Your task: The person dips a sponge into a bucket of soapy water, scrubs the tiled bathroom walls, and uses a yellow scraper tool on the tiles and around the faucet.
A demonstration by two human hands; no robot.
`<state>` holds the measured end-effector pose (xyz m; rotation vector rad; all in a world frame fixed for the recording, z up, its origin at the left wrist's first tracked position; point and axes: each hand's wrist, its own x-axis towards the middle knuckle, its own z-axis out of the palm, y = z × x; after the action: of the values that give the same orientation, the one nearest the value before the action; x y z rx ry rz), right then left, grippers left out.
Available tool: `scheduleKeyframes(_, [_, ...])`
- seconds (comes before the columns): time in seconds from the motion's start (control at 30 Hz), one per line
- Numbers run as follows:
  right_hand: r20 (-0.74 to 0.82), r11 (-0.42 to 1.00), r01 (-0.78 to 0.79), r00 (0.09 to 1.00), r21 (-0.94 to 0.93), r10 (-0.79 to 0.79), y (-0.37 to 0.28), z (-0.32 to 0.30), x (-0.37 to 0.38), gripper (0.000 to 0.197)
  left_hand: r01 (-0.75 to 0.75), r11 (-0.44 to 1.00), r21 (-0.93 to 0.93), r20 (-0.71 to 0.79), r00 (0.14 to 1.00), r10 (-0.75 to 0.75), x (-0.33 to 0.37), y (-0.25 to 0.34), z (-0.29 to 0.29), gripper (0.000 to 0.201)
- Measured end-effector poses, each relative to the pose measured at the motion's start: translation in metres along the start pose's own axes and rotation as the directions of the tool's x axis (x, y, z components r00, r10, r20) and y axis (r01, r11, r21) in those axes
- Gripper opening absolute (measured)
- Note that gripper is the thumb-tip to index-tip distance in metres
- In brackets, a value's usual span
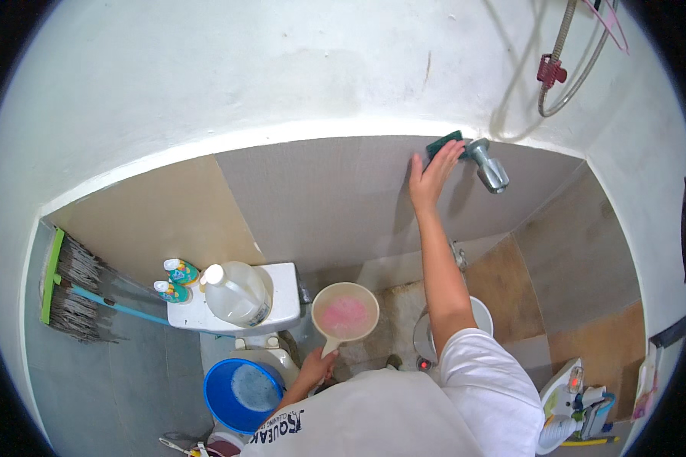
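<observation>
My left hand [315, 370] is closed around the handle of a cream plastic dipper [369, 306], which is held level and has pinkish liquid with some foam inside. Up at the wall, my right arm is stretched out, and my right hand [432, 180] presses a dark green scouring pad [443, 142] on the top edge of the grey tiles [312, 198]. Its fingers lie over the pad, with the thumb apart. Just right of those fingertips a chrome tap [490, 169] sticks out from the wall.
On the white toilet tank [284, 297] stand a large translucent jug [236, 295] and two small teal bottles [177, 282]. A blue bucket [215, 386] of soapy water is near my left forearm. A broom [57, 278] leans far left; a shower hose [564, 38] hangs upper right.
</observation>
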<state>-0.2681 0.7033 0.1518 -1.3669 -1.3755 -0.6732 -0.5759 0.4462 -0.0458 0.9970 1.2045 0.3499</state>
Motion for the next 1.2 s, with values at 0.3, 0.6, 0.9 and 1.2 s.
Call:
scheduleKeyframes(0.3, [0.443,0.977,0.126,0.876,0.170,-0.190,-0.090,0.023,-0.041,0.086,-0.017,0.993,0.118,0.076,0.997,0.008,0.011,0.014,-0.003,0.034])
scheduleKeyframes(0.6, [-0.178,0.931,-0.264,0.933,0.251,0.312,0.045,0.023,-0.109,0.082,-0.014,1.000,-0.028,0.063,0.998,0.015,0.034,0.014,0.015,0.030])
scheduleKeyframes(0.9, [-0.141,0.785,-0.587,0.775,0.199,0.616,0.167,-0.022,-0.103,0.058,0.059,0.996,0.067,-0.016,0.998,-0.058,0.054,0.077,0.054,0.028])
scheduleKeyframes(1.2, [0.607,0.972,-0.213,0.762,-0.094,0.226,0.146,-0.102,-0.138,0.023,-0.048,0.995,0.085,0.048,0.998,0.044,0.108,0.109,0.133,0.029])
